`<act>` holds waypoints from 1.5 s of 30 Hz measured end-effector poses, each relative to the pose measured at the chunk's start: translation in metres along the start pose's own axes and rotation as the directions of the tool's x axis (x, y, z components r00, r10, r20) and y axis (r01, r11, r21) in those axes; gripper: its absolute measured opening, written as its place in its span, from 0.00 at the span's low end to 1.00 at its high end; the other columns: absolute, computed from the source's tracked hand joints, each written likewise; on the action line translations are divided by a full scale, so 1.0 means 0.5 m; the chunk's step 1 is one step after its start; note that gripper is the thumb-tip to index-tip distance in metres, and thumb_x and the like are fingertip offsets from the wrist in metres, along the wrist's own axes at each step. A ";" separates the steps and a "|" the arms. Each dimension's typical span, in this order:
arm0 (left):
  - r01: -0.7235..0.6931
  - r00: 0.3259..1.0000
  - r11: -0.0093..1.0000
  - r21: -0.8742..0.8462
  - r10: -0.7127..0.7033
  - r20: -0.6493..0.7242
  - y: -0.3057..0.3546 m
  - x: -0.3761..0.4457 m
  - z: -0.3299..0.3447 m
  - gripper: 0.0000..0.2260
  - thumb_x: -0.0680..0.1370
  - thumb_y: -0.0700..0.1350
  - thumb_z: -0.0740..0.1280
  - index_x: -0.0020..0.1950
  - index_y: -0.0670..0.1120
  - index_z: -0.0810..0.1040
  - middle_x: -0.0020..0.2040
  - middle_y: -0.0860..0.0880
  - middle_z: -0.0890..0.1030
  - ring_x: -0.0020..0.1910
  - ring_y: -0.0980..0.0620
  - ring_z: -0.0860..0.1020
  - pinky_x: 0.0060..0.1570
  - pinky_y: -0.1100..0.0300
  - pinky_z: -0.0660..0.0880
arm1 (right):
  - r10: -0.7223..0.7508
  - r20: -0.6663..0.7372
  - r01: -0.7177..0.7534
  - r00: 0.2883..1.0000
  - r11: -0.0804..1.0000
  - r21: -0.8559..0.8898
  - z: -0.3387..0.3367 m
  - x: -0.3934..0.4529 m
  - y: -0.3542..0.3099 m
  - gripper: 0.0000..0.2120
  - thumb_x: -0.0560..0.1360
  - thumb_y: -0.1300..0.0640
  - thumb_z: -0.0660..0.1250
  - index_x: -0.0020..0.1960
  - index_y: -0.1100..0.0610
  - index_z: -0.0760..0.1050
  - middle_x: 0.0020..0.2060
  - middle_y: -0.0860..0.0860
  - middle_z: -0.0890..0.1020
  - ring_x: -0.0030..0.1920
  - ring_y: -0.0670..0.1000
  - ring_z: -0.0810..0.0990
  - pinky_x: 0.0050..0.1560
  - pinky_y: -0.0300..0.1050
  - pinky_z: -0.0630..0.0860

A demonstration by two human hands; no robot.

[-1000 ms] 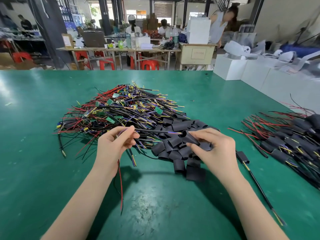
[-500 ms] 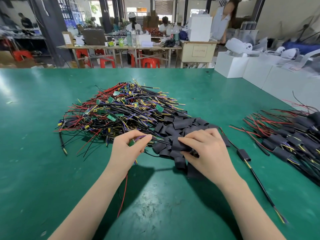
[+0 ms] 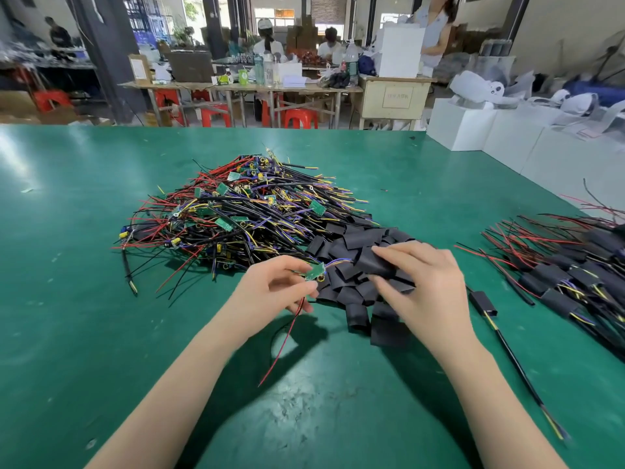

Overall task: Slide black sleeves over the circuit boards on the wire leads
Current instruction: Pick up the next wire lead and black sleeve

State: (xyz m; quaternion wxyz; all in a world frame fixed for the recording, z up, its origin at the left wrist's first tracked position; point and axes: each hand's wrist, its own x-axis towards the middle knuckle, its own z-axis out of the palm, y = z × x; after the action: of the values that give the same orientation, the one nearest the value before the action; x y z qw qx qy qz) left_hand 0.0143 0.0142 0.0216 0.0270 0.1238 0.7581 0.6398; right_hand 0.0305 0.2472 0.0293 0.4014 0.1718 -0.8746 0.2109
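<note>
My left hand (image 3: 274,289) pinches a small green circuit board (image 3: 315,271) by its edge; red and black leads hang from it toward me, and purple and yellow leads run right. My right hand (image 3: 422,286) grips a black sleeve (image 3: 375,264) just right of the board, over those leads. Under both hands lies a heap of loose black sleeves (image 3: 351,296). Behind it sits a big tangle of unsleeved boards and wires (image 3: 236,214).
Sleeved leads are stacked at the right (image 3: 568,275). One sleeved lead (image 3: 487,308) lies alone beside my right wrist. White boxes (image 3: 507,130) line the green table's (image 3: 84,299) far right edge. People work at benches beyond.
My left hand drew a board out of the tangle and now holds it in plain sight. My right hand picked one sleeve from the heap and brought it up to the board's leads.
</note>
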 end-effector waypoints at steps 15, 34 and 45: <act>0.025 0.997 0.980 -0.196 -0.011 0.072 0.004 -0.006 0.016 0.08 0.81 0.40 0.61 0.49 0.39 0.78 0.44 0.41 0.84 0.44 0.49 0.83 0.44 0.61 0.79 | -0.020 0.260 -0.066 0.965 0.946 0.317 0.004 -0.001 -0.027 0.15 0.66 0.61 0.77 0.52 0.54 0.83 0.47 0.46 0.81 0.51 0.48 0.78 0.52 0.55 0.74; 0.090 0.989 0.973 -0.211 -0.062 0.135 0.001 -0.006 0.001 0.09 0.71 0.53 0.70 0.37 0.49 0.81 0.28 0.52 0.69 0.25 0.54 0.61 0.26 0.66 0.59 | -0.033 0.251 -0.043 0.967 0.955 0.295 0.004 -0.001 -0.038 0.18 0.64 0.60 0.78 0.53 0.53 0.83 0.47 0.41 0.80 0.50 0.46 0.76 0.54 0.50 0.73; -0.048 0.995 0.991 -0.123 0.059 0.086 0.004 -0.011 0.002 0.08 0.77 0.35 0.67 0.53 0.44 0.82 0.45 0.44 0.86 0.43 0.49 0.84 0.40 0.63 0.78 | 0.116 0.303 -0.265 0.946 0.817 0.513 -0.005 0.004 -0.039 0.14 0.66 0.65 0.77 0.50 0.57 0.84 0.45 0.49 0.83 0.47 0.43 0.81 0.51 0.34 0.72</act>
State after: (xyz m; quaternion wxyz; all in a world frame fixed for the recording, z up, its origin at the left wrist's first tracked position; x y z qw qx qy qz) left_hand 0.0200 0.0141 0.0229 0.0513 0.1706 0.7124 0.6787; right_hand 0.0400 0.2317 0.0371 0.1950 0.2160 -0.8350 0.4670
